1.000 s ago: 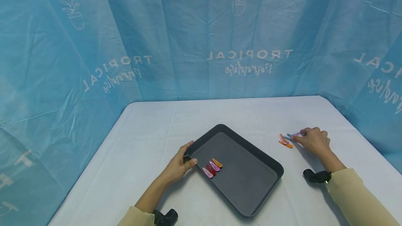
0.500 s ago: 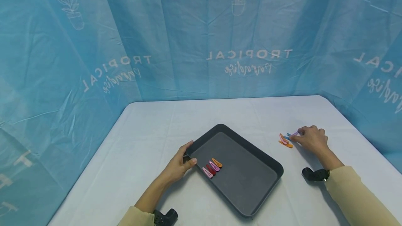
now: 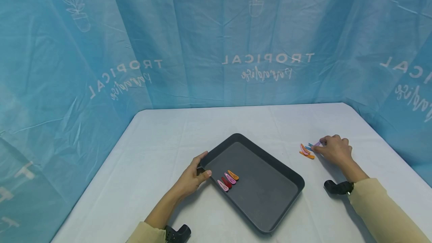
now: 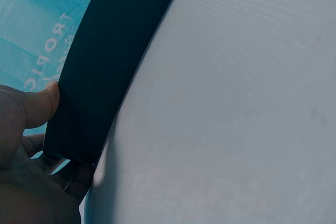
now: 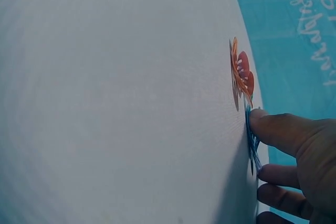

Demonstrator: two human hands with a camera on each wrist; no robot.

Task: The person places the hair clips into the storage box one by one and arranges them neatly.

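Observation:
My left hand (image 3: 190, 179) grips the left corner of a dark grey baking tray (image 3: 261, 186), thumb over the rim. The left wrist view shows the thumb on one side of the tray wall (image 4: 100, 72) and the fingers around its lower end. Inside the tray, a row of snap hair clips lies near the left side: orange (image 3: 233, 175), purple (image 3: 230, 178), red (image 3: 227, 182) and pink (image 3: 222, 185). My right hand (image 3: 337, 151) pinches a purple hair clip (image 3: 317, 144) between thumb and forefinger, low over the table, right beside a blue clip (image 3: 308, 148).
Left of the right hand lie more loose clips, among them an orange one (image 3: 308, 155) and a pink one (image 3: 305, 151). A white cloth covers the table (image 3: 162, 138). Blue printed curtains (image 3: 199, 40) hang along its back and sides.
My right hand has shifted slightly left and away from me, with the purple hair clip at its fingertips. The left hand and the tray have stayed put.

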